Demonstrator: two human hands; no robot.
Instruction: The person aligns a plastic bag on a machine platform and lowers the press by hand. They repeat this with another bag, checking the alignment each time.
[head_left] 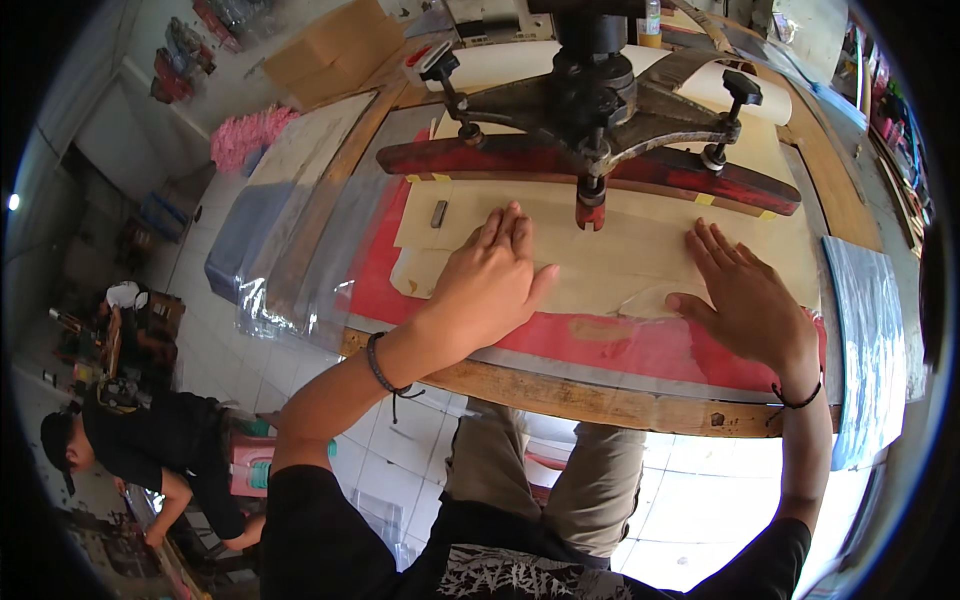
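My left hand [490,275] rests flat on a tan sheet [590,265], its fingers stretched toward a long dark red bar [690,182]. To the right, my right hand [745,295] lies on the same sheet with fingers extended and thumb apart. Neither hand holds anything. The bar hangs under a black machine head [595,100] with spreading arms and adjusting knobs, and spans the sheet just beyond my fingertips. A small grey metal block [439,214] sits on the sheet left of my left hand. Below the sheet shows a red layer [640,345] under clear plastic.
Clear plastic sheets [285,270] hang over the table's left side. Bluish plastic sheets [868,340] drape at the right. A wooden edge [560,400] runs along the front. Another person [150,440] bends over work at the lower left. A pink bundle [248,138] lies beyond the left side.
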